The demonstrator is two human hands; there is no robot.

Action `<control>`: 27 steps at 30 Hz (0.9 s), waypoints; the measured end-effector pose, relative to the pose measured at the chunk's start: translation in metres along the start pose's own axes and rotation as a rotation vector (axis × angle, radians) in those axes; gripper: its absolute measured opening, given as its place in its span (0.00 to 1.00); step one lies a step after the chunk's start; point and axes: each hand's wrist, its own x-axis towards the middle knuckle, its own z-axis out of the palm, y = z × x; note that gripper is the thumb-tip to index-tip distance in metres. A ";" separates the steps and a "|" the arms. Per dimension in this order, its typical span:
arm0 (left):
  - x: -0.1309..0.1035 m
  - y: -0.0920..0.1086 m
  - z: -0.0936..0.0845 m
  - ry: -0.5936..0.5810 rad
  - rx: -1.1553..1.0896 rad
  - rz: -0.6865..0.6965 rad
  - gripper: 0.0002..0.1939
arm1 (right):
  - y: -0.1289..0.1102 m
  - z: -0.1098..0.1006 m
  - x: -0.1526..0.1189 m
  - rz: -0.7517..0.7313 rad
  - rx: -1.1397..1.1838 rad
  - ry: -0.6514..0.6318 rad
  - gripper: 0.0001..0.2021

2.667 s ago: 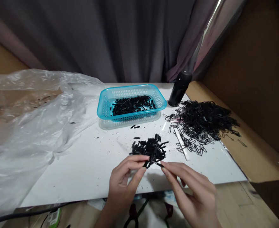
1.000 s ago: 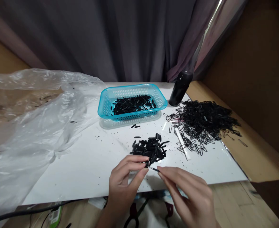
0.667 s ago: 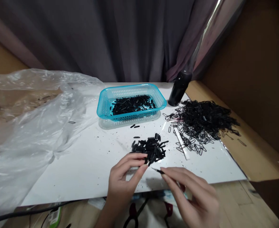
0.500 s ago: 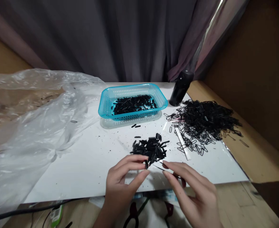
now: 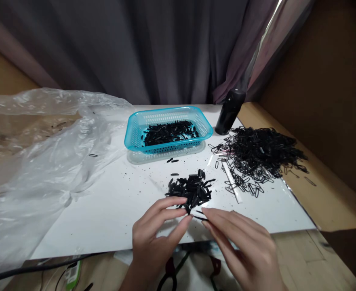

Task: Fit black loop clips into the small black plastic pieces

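Note:
My left hand (image 5: 161, 226) pinches a small black strip (image 5: 188, 209) between thumb and fingers, over the near edge of a loose heap of similar black strips (image 5: 192, 190). Opposite it, my right hand (image 5: 238, 238) is closed on dark tweezers (image 5: 199, 218), whose two thin prongs point left toward the pinched strip. The prongs stand slightly apart; whether a tip touches the strip I cannot tell. Fingers hide the rest of the tweezers.
A blue perforated basket (image 5: 168, 146) holding black strips stands behind the heap. To the right lie a tangled pile of thin black loops (image 5: 262, 153), a white strip (image 5: 231, 182) and a dark bagged cylinder (image 5: 230, 111). Clear plastic sheeting (image 5: 44, 182) covers the left side.
My right hand has shifted slightly left, bringing the tweezer prongs closer to the black strip. The strip in my left hand is tilted differently.

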 end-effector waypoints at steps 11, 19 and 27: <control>-0.002 -0.001 0.001 -0.033 -0.012 0.023 0.10 | 0.001 0.003 0.001 0.020 -0.002 0.081 0.19; 0.006 -0.004 -0.009 0.124 0.067 -0.007 0.10 | 0.003 0.000 -0.001 0.095 0.019 0.123 0.14; 0.039 -0.015 -0.034 0.199 0.370 -0.096 0.03 | 0.009 -0.001 -0.002 0.132 0.001 0.132 0.12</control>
